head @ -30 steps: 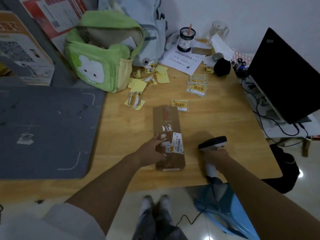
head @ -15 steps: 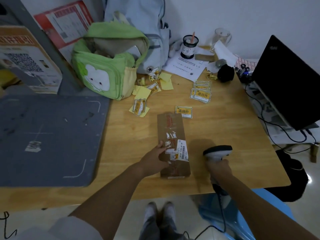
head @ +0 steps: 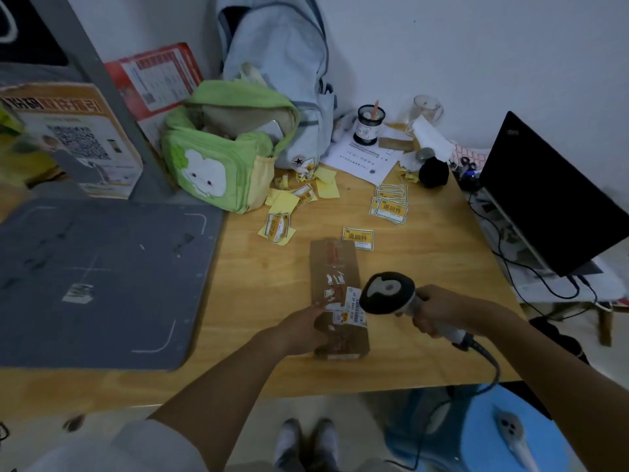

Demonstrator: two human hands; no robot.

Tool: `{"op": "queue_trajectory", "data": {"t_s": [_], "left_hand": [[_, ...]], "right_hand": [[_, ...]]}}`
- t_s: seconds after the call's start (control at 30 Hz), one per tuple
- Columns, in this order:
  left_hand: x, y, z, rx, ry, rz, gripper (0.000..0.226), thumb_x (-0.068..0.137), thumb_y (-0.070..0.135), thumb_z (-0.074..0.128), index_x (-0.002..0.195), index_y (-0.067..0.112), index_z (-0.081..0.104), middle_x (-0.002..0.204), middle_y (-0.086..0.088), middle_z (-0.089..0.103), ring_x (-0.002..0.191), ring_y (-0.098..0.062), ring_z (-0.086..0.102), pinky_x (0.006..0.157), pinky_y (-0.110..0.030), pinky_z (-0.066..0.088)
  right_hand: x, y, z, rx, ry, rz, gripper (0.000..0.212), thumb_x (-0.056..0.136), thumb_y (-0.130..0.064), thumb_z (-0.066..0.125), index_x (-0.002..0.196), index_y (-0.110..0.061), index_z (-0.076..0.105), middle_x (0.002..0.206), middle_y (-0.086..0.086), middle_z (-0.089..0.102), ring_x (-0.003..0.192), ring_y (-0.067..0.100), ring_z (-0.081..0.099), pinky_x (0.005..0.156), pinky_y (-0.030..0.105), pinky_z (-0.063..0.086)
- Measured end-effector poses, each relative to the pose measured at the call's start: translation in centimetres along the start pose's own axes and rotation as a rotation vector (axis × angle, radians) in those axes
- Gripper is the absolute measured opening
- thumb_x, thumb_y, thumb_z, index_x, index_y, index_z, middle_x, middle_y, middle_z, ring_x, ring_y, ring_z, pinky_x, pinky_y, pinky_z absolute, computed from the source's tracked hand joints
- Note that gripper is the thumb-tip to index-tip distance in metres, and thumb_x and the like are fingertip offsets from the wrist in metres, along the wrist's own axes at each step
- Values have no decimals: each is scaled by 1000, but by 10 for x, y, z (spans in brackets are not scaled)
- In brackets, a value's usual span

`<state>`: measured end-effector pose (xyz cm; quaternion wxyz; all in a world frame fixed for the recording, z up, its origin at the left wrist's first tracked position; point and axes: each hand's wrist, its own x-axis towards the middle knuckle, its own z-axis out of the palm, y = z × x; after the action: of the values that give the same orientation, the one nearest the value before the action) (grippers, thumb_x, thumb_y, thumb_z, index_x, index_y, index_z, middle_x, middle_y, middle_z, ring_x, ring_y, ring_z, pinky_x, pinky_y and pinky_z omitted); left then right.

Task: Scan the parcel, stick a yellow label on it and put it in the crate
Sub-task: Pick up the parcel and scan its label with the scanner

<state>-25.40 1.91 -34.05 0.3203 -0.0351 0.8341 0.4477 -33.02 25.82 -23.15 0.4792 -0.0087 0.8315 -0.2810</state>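
A long brown cardboard parcel lies flat on the wooden table, with a white barcode sticker near its front end. My left hand rests on the parcel's near left edge, fingers on its top. My right hand grips the handle of a white and black barcode scanner, whose head hovers just above the barcode sticker. Yellow labels lie in a small stack behind the parcel, and one single yellow label sits by its far end. No crate is in sight.
A grey mat covers the table's left part. A green bag and a pale blue backpack stand at the back. A black laptop with cables is at the right. A blue stool holding a second scanner stands below.
My right hand has lifted the scanner from the table's front edge up and left, over the parcel's barcode sticker. My left hand stays on the parcel.
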Motion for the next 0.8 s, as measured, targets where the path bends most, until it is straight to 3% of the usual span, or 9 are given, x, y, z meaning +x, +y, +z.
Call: {"op": "queue_trajectory", "data": {"t_s": [0.1, 0.17, 0.43, 0.67, 0.8], "left_hand": [[-1, 0, 1, 4, -9, -9, 69, 88, 20, 57, 147, 26, 23, 158, 0, 23, 138, -24, 33, 92, -19, 31], [-1, -2, 3, 4, -18, -6, 70, 87, 20, 58, 148, 25, 22, 159, 1, 20, 140, -24, 30, 93, -18, 30], [1, -7, 8, 47, -8, -1, 75, 84, 26, 60, 148, 25, 20, 161, 4, 5, 144, -22, 22, 95, -16, 24], [-1, -7, 9, 24, 19, 17, 74, 83, 23, 61, 147, 25, 24, 161, -2, 3, 146, -22, 15, 100, -17, 21], [-1, -7, 8, 38, 24, 26, 72, 85, 20, 61, 147, 19, 25, 161, -4, 3, 146, -21, 15, 102, -16, 21]], "right_hand": [[-9, -9, -4, -88, -34, 16, 6, 81, 1, 52, 79, -1, 58, 47, 3, 45, 42, 16, 38, 45, 26, 33], [-13, -12, -6, -136, -33, 20, 21, 79, -1, 60, 61, -8, 51, 36, -3, 43, 33, 14, 34, 44, 25, 30], [-14, -14, -16, -181, 71, -16, 42, 71, -2, 63, 36, -18, 46, 29, -1, 40, 28, 16, 32, 55, 32, 32], [-14, -23, -16, -336, 117, -5, 28, 69, -4, 65, 48, -12, 49, 27, -2, 43, 31, 19, 38, 57, 32, 38], [-14, -27, -17, -358, 145, -13, 23, 70, -3, 66, 55, -9, 50, 34, 1, 45, 34, 20, 40, 48, 26, 37]]}}
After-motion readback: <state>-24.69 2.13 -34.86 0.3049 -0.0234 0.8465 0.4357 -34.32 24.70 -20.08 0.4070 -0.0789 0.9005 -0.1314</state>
